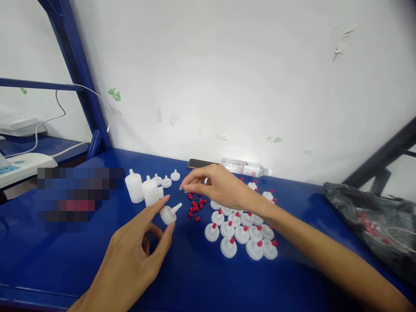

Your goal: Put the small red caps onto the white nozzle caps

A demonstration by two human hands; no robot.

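Between the thumb and index finger of my left hand (136, 255) is a white nozzle cap (168, 215), its spout tilted up to the right. My right hand (216, 184) hovers above the loose red tip caps (195, 209), thumb and fingers drawn together in a pinch. Whatever those fingertips hold, if anything, is too small to make out. To the right, several white nozzle caps with red tips (242, 234) stand close together, some hidden by my right forearm. Behind my left hand are white bottles (134, 187) and a few nozzle caps without red tips (166, 182).
A phone (199, 164) and a clear plastic bottle (242, 167) lie along the wall. On the right sits a dark plastic bag (367, 229) with red pieces inside. A white power strip (29, 164) is at the left, near the blue frame (87, 82). Part of the blue table (191, 277) is blurred out.
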